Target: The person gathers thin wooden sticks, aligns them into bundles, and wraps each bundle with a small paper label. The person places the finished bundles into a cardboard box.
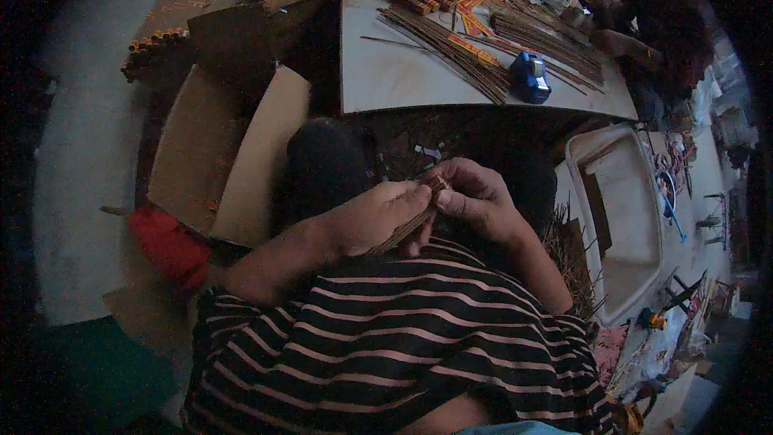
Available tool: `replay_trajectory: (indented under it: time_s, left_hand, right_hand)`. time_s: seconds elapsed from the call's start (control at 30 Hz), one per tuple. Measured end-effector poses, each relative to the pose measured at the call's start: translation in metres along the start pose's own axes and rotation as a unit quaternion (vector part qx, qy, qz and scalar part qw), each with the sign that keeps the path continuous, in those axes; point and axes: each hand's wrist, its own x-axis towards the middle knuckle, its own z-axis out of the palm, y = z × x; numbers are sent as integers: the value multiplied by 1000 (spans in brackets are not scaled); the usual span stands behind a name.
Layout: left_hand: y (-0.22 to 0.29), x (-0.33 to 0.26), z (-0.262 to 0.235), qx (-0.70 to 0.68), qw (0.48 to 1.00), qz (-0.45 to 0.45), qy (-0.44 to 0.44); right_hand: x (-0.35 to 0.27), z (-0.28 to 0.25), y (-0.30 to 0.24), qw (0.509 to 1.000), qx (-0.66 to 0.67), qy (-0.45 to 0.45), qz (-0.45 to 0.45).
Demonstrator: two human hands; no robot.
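A bundle of thin brown sticks [437, 184] slants across my lap, in front of my striped shirt. My left hand [374, 216] is wrapped round it, with the thumb pressed along the upper side near the top end. At that same end, my right hand [477, 197] pinches the bundle's tip between thumb and fingers. The two hands almost meet there. Much of the bundle's length lies hidden under my left palm and fingers.
Ahead is a white table [378, 84] with stick bundles [467, 48] and a blue tape dispenser [529, 78]. An open cardboard box [262, 157] stands at left, above a red cloth [167, 246]. On the right sits a white plastic tub [644, 274] beside loose twigs [573, 262].
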Motion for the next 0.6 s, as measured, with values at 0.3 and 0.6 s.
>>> replay_trajectory:
  time_s: [0.3, 0.6]
  left_hand:
    - [-11, 18, -27, 41, 998, 1, 43]
    - [-17, 39, -62, -28, 998, -30, 47]
  right_hand:
    - [36, -15, -1, 998, -16, 6, 55]
    - [173, -185, 29, 862, -476, 157, -80]
